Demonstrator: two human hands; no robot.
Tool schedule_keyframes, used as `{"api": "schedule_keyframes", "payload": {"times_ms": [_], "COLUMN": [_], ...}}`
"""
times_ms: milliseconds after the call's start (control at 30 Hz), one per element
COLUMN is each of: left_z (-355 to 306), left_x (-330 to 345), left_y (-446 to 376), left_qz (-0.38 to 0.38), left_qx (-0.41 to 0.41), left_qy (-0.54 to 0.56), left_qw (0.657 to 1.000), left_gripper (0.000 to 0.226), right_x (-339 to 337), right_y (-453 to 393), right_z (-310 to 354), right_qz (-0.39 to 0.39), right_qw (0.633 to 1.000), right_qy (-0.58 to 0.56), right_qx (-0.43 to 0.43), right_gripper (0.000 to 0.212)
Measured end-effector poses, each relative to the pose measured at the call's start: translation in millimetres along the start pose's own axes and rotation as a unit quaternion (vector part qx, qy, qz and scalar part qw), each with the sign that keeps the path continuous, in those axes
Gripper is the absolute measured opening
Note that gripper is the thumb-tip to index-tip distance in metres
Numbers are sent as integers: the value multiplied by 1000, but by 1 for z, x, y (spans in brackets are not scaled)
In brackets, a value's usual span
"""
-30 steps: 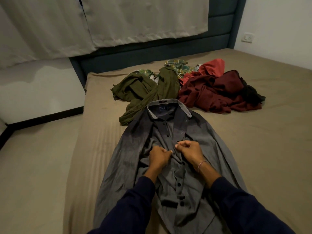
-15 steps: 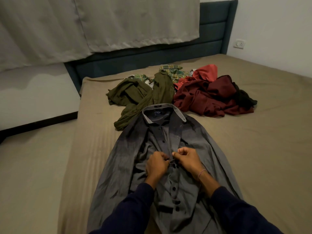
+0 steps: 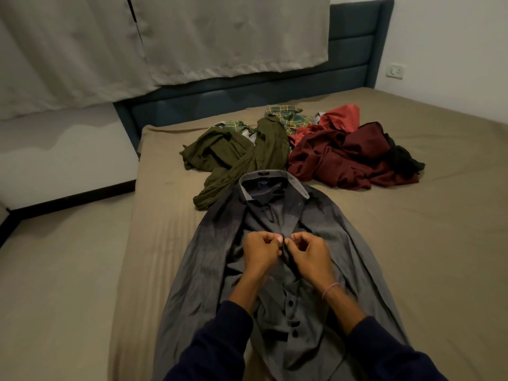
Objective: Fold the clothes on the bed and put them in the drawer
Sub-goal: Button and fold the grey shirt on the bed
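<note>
A grey button-up shirt (image 3: 209,259) lies face up on the tan bed (image 3: 412,243), collar away from me. My left hand (image 3: 259,251) and my right hand (image 3: 309,257) meet over the chest and pinch the two edges of the shirt's button placket, thumbs nearly touching. Lower buttons look fastened; the collar area is open. Beyond the collar lies a heap of clothes: an olive green garment (image 3: 233,158), a green plaid piece (image 3: 288,116), maroon and red garments (image 3: 338,158) and something black (image 3: 404,160).
A dark blue headboard (image 3: 247,97) stands behind the heap, with pale curtains (image 3: 165,42) above it. The bed's left edge drops to the floor (image 3: 55,270). A wall socket (image 3: 395,71) is at the right. No drawer is in view.
The view has tilted and shifted slightly. Both hands stayed at the placket, working a little higher up the shirt's chest; the shirt and the heap have not moved.
</note>
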State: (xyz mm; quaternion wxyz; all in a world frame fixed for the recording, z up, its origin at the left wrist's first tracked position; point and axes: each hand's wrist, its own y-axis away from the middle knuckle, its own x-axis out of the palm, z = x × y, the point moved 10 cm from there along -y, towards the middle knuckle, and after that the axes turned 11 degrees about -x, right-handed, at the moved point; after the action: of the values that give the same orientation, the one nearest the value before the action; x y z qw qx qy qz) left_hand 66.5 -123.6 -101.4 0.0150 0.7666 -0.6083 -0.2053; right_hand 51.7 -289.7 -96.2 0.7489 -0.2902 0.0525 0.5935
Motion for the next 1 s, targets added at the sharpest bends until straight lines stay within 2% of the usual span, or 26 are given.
{"api": "schedule_keyframes", "payload": {"times_ms": [100, 200, 367, 633, 733, 800, 900, 1000], "left_z": [-4, -2, 2, 7, 15, 22, 26, 28], "left_x": [-4, -8, -11, -16, -9, -1, 5, 9], "left_y": [10, 19, 30, 35, 31, 28, 29, 29], "left_qz": [3, 4, 5, -31, 2, 37, 68, 83], "left_qx": [12, 11, 0, 0, -30, -62, -86, -100], "left_qy": [-7, -2, 24, 34, 50, 80, 103, 116], "left_qw": [1000, 1000, 1000, 999, 998, 994, 989, 985], "left_gripper": [17, 11, 7, 11, 17, 12, 27, 23], "right_x": [-8, -10, -11, -5, -8, -10, -5, 0], "right_y": [10, 18, 26, 31, 38, 43, 48, 52], "right_z": [19, 29, 34, 36, 44, 46, 43, 42], "right_qz": [-12, -4, 6, 34, 9, -9, -6, 0], "right_qw": [999, 998, 999, 998, 998, 996, 995, 993], "right_qy": [26, 38, 43, 47, 58, 68, 78, 90], "right_qx": [-30, -42, -20, -4, -31, -49, -64, -76], "right_gripper": [6, 12, 18, 11, 11, 10, 10, 8]}}
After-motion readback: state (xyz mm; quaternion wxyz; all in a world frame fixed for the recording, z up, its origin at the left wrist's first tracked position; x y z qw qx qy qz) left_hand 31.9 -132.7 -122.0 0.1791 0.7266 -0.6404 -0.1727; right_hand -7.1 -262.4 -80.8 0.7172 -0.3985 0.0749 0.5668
